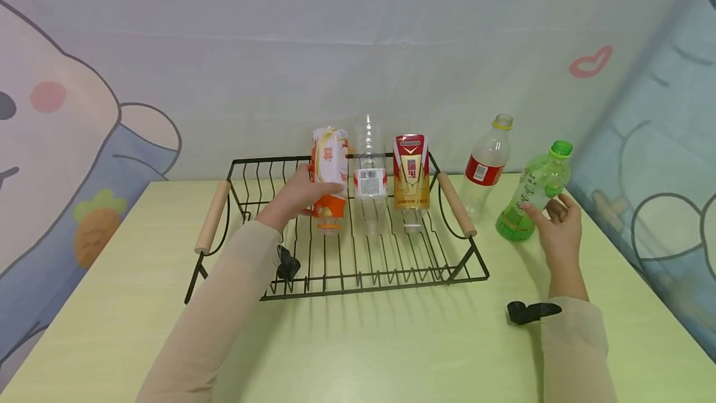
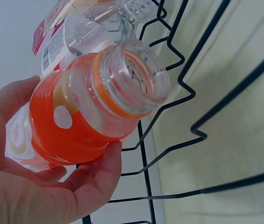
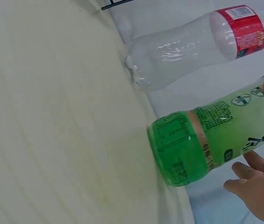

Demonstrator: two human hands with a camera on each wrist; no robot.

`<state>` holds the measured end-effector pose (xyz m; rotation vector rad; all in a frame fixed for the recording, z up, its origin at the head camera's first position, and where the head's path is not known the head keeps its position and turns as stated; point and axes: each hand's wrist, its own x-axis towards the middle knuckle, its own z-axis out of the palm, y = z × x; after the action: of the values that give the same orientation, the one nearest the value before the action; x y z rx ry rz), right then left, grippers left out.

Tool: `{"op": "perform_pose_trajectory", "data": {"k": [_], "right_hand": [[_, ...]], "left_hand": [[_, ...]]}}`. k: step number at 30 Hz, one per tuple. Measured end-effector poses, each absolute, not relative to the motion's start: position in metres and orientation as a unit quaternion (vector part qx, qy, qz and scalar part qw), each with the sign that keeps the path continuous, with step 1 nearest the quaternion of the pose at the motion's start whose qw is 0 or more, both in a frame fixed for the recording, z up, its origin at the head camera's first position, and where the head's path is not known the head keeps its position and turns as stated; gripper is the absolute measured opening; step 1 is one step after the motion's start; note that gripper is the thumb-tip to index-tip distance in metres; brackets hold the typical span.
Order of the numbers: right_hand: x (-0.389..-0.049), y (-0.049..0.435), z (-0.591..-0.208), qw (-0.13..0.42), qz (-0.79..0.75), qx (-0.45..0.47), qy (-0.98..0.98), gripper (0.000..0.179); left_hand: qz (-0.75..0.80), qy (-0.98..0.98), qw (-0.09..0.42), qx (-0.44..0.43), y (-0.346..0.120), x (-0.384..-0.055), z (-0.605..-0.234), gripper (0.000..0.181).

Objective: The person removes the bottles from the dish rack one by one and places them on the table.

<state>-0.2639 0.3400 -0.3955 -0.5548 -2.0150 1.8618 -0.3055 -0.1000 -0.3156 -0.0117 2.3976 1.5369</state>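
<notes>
My left hand (image 1: 299, 194) grips an orange and white bottle (image 1: 329, 170) that stands neck-down in the black wire rack (image 1: 358, 288). In the left wrist view, thumb and fingers curl round its orange label, and its uncapped mouth (image 2: 143, 77) faces the camera. My right hand (image 1: 559, 229) is at a green bottle (image 1: 517, 210) with a green cap, standing on the table right of the rack. Its thumb lies across the bottle's front, while the other fingers (image 3: 244, 179) are spread loosely at the far side.
Beside the orange bottle, a clear bottle (image 1: 370, 182) and a red and gold bottle (image 1: 411, 173) stand neck-down in the rack. A clear red-labelled bottle (image 1: 485, 166) stands upright between rack and green bottle. The rack has wooden handles (image 1: 212, 216). A printed curtain (image 1: 358, 48) hangs behind.
</notes>
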Motion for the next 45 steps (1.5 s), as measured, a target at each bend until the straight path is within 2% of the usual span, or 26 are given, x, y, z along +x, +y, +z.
{"op": "perform_pose_trajectory", "data": {"k": [19,36,45], "right_hand": [[-0.232,0.343,-0.352,0.213,0.732,-0.173,-0.623,0.084],[-0.195,0.325,-0.304,0.298,0.720,-0.096,-0.619,0.076],[-0.182,0.305,-0.283,0.283,0.664,-0.018,-0.692,0.074]], "left_hand": [[0.530,0.835,0.144,0.019,-0.093,-0.305,-0.301,0.077],[0.514,0.844,0.151,0.035,-0.090,-0.293,-0.279,0.083],[0.478,0.860,0.166,0.068,-0.085,-0.278,-0.261,0.085]]}}
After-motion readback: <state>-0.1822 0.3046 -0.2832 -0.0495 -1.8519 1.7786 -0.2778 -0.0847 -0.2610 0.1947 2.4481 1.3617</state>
